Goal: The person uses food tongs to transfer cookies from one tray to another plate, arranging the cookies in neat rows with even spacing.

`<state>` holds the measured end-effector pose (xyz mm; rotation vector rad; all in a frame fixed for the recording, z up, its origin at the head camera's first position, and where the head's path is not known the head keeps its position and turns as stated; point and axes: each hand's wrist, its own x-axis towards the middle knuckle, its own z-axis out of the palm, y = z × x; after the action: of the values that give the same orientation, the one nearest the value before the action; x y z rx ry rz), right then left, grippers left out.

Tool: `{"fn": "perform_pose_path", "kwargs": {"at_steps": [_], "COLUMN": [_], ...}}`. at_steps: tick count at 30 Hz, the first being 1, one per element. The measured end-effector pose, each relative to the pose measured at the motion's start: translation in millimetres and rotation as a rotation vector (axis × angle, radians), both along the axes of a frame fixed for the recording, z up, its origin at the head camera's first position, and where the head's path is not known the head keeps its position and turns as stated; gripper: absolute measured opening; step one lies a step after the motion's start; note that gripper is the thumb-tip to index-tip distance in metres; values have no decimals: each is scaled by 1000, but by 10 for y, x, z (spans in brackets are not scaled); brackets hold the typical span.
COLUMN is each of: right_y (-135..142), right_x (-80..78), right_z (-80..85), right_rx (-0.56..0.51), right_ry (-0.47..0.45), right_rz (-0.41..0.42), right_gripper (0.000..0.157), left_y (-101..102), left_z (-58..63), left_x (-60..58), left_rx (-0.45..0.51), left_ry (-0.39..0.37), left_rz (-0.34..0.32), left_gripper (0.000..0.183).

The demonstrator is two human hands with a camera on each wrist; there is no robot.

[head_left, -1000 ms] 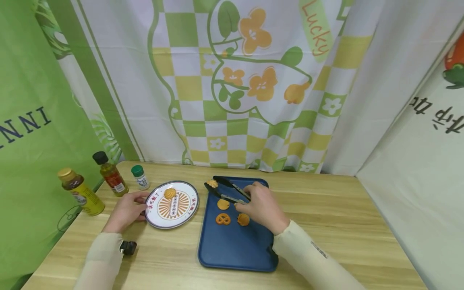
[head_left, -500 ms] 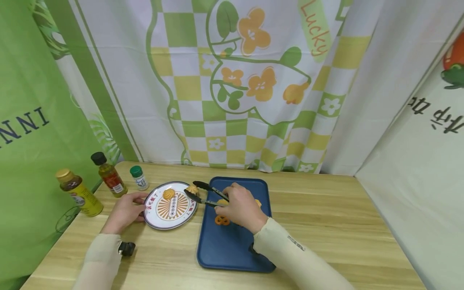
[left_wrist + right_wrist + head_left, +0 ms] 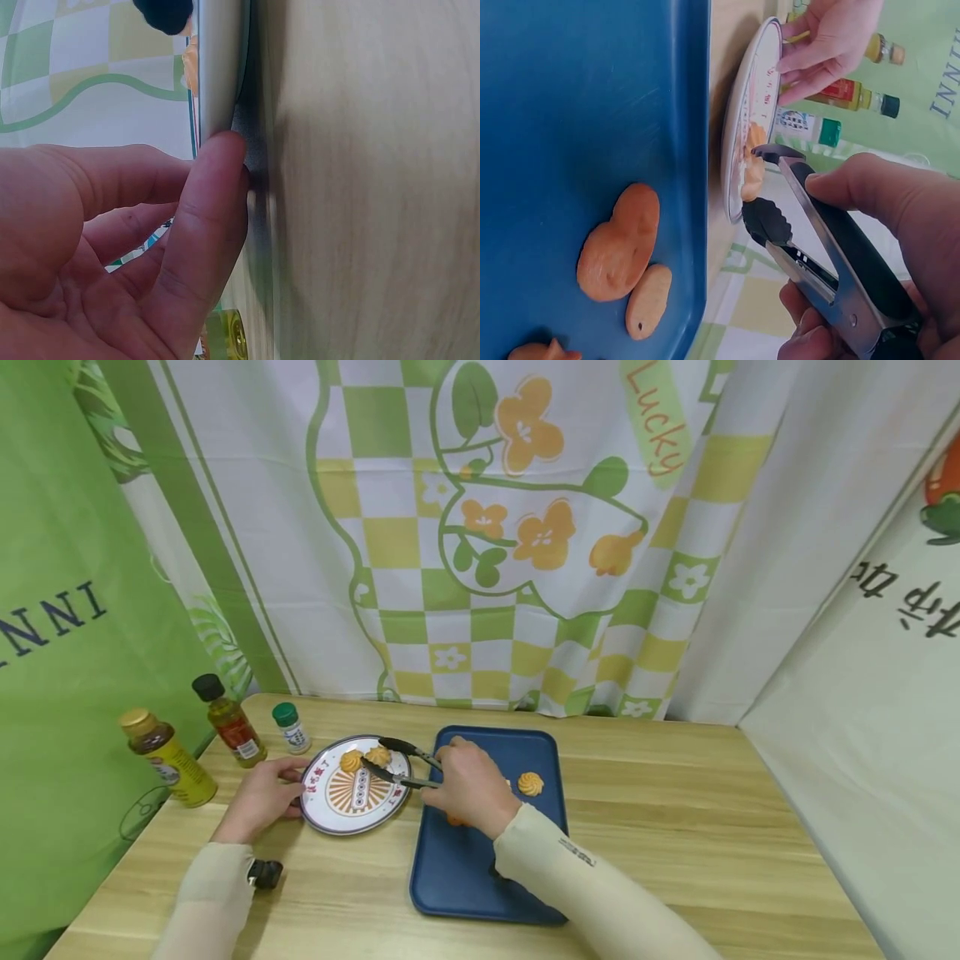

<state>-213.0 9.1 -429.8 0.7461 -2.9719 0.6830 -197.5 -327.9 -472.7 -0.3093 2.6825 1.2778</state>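
The left hand (image 3: 264,793) pinches the plate (image 3: 343,823) while the right hand (image 3: 474,787) grips the tongs (image 3: 859,259), whose parted tips flank the ridged cookie (image 3: 379,756) on that plate beside the swirled cookie (image 3: 350,762); the step appears to be placement, the next move calling for lifting clear.

Tray (image 3: 487,889) mid-desk, far end near the back edge of the desk (image 3: 697,827). Plate (image 3: 330,806) just left of tray. First cookie (image 3: 351,762) on plate's far half; second cookie (image 3: 377,756) just right of it, at tips of tongs (image 3: 396,746), which extend over plate's right rim. Third cookie (image 3: 530,784) on tray, near right edge. Shaker (image 3: 291,728) behind-left of plate; two bottles (image 3: 231,722) farther left, along desk's left edge.
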Motion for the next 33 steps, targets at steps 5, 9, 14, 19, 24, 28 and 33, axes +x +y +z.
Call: {"fn": "perform_pose_path", "kwargs": {"at_steps": [5,9,14,19,24,28,33], "right_y": [-59,-68,-65,-64,-49,-18,42], "right_x": [26,34,30,15,14,13,18], "right_z": [-14,-19,-30,-53,-56,-52,-49], "right_rx": [38,54,62,56,45,36,17], "right_ry": [38,62,52,44,27,-2,-34], "right_rz": [1,-6,-7,1,1,-12,-30], "right_gripper": [55,53,52,52,53,57,59], "left_y": [-1,-1,-12,-11,0,3,-4], "left_z": [-15,-19,-20,-17,-7,-8,-19], "left_x": [-9,-9,-8,10,17,17,21], "left_rx": [5,5,13,7,-2,-3,-16], "left_ry": [3,3,9,37,43,47,53], "left_rz": [-2,-5,-15,-21,-20,-26,-34], "left_gripper": [54,54,54,53,53,53,53]}}
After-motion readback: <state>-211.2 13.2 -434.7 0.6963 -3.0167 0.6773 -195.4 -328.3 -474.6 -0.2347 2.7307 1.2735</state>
